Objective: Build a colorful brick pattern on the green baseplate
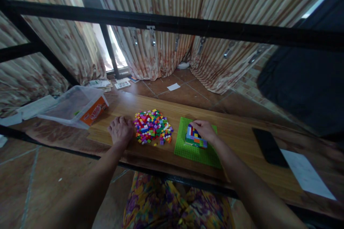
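A heap of small coloured bricks (153,127) lies on the wooden table (236,132). My left hand (120,130) rests at the heap's left edge, knuckles up and fingers curled under; what they hold, if anything, is hidden. To the right lies a green baseplate (196,152) with a block of stacked coloured bricks (195,136) built on it. My right hand (204,129) sits on the far right side of that block, fingers bent down onto its top bricks.
A clear plastic tub (73,105) with an orange label lies tilted at the table's left end. A black phone (268,146) and a white sheet (306,173) lie at the right. A black metal bar (172,25) crosses overhead. Curtains hang behind.
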Demonstrator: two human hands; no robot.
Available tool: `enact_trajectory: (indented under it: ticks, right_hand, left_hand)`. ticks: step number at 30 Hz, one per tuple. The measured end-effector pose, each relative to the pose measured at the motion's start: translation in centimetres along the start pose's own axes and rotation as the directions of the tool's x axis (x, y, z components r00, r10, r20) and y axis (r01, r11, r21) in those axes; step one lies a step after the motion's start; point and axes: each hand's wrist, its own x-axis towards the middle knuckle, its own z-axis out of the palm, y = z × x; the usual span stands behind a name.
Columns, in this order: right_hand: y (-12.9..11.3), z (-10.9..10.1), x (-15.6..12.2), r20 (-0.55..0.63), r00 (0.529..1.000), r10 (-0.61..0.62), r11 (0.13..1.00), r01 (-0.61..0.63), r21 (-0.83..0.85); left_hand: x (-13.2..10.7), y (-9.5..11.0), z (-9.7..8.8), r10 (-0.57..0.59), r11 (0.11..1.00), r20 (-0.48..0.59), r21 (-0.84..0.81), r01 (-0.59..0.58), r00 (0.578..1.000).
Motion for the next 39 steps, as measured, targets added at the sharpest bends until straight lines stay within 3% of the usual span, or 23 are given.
enact_trajectory:
  ticks: [18,30,39]
  right_hand:
    - [-0.1,0.0,0.3,0.043,0.998,0.037,0.998,-0.034,-0.059]
    - [-0.5,1.0,0.2,-0.023,0.998,0.060,0.987,-0.063,-0.146]
    - [-0.8,0.5,-0.1,-0.021,1.000,-0.001,0.986,-0.003,-0.168]
  left_hand:
    - [-0.1,0.2,-0.2,-0.003,1.000,-0.003,-0.003,0.003,1.000]
    - [-0.1,0.0,0.1,0.002,1.000,-0.004,0.002,-0.002,1.000]
    - [0.0,-0.1,0.3,0.007,1.000,-0.008,-0.019,-0.007,1.000]
